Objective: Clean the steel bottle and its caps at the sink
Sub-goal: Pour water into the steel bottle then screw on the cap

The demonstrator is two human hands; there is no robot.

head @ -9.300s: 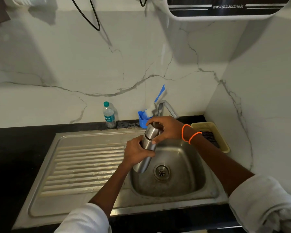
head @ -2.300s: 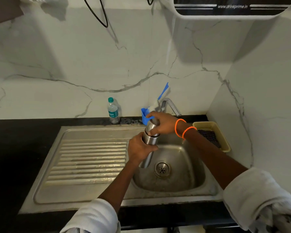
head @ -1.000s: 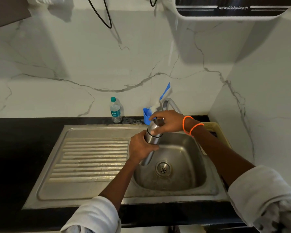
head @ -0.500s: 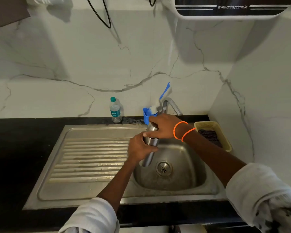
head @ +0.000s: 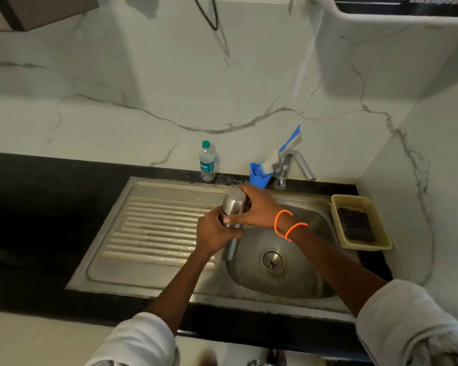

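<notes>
bottle: I see steel bottle (head: 232,215) held between both hands over sink (head: 315,286), long axis near upright, top tilted away
left hand (head: 214,231): grips body
right hand (head: 257,208): wraps cap (head: 234,200), nearer for unscrewing

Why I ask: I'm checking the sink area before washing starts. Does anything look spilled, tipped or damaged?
Nothing stands out. The steel bottle is held over the sink by the left hand and right hand. The plastic bottle stands upright, and no spill shows.
</notes>
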